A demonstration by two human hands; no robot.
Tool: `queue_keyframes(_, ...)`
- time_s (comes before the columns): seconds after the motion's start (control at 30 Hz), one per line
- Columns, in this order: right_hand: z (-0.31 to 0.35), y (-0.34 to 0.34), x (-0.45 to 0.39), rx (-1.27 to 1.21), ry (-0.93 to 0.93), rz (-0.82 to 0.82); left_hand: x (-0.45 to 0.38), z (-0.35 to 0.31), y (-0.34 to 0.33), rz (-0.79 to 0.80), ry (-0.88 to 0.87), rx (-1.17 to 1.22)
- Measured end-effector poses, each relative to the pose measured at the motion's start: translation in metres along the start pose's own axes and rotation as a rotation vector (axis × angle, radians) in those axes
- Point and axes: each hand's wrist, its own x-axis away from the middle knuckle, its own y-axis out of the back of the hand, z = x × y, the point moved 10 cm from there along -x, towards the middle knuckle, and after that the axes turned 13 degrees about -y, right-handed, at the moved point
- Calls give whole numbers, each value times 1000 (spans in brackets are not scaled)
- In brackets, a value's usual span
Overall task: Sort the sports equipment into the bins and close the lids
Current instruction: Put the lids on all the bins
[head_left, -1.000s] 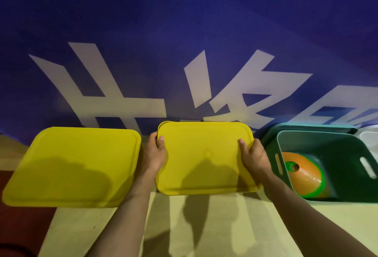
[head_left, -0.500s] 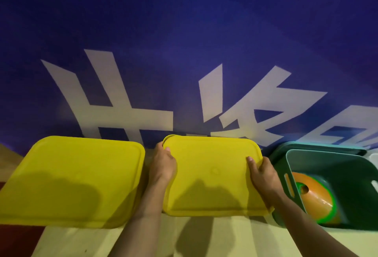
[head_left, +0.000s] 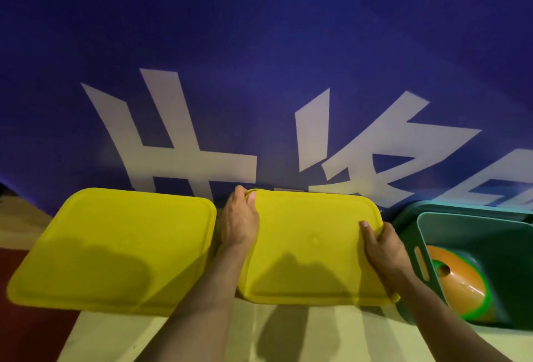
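**Dim light, soft focus, wide-angle bend**

The scene is dim, lit from behind the person. Soft shadows fall on the 2 yellow lids (head_left: 314, 246) under and beside the hands and on the floor (head_left: 161, 335) below the forearms. Detail is slightly soft everywhere. Straight edges bow toward the frame corners.

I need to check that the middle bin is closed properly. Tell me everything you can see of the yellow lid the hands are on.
The middle yellow lid is a rounded rectangle of smooth, plastic-looking material with a raised rim and a small round mark at its centre. It lies roughly flat; whatever is beneath is hidden. The left hand grips its left edge near the far corner, and the right hand grips its right edge. Whether it has snapped shut cannot be seen.
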Motion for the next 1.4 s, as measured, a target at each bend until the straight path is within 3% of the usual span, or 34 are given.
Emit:
queue_keyframes(0.4,1,-1,-5,-46,-4,4,4,6,-6,-70,-83,89)
queue_keyframes(0.6,-15,-6,3,-282,-94,340,3,16,-12,10,-53,124)
queue_keyframes(0.67,-12,-7,9,-311,-64,379,3,17,-15,29,-44,130)
queue_keyframes(0.8,-7,-5,7,-312,-11,309,-3,9,-18,43,-122,171)
queue_keyframes(0.9,-7,-3,5,-288,-4,265,-3,13,-13,7,-84,208)
queue_keyframes(1.07,-7,-5,2,-279,-17,257,-2,14,-7,-41,-80,248)
queue_keyframes(1.4,-6,-8,5,-270,-37,257,-4,21,-10,14,-47,305)
